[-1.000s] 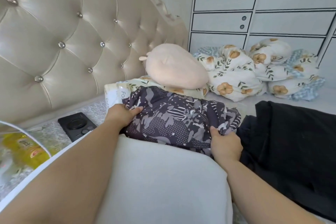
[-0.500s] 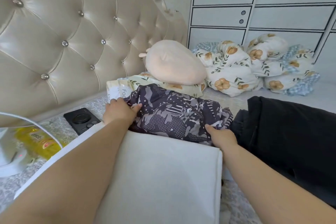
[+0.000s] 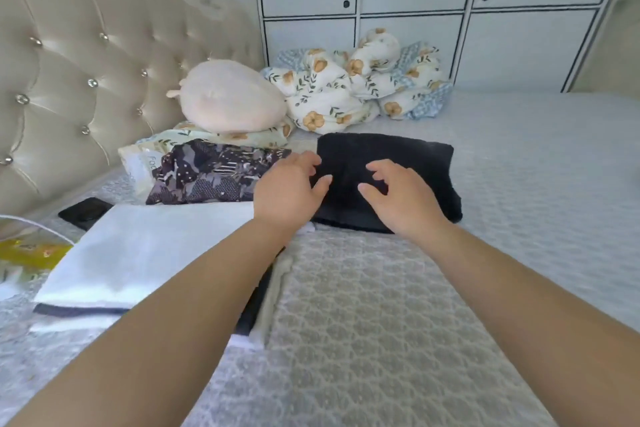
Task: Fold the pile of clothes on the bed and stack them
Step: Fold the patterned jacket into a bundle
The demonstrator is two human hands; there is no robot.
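Note:
A folded black garment point(image 3: 408, 156) lies on the bed in the middle. My left hand point(image 3: 287, 189) hovers at its left edge and my right hand point(image 3: 398, 198) is over its near part. Both have spread, loosely bent fingers and hold nothing. To the left lies a folded dark patterned garment point(image 3: 207, 173), free of my hands. In front of it sits a stack with a folded white garment point(image 3: 149, 250) on top and dark layers beneath.
A tufted beige headboard point(image 3: 79, 80) rises at the left. A round pink plush point(image 3: 228, 97) rests on a floral pillow, with a bunched floral quilt point(image 3: 353, 87) behind. A black device point(image 3: 83, 211) and a yellow bottle point(image 3: 31, 250) lie at the left. White cabinets stand behind the grey mattress point(image 3: 536, 166).
Both hands let go of the patterned garment and moved right to the black garment. The view swung right with them.

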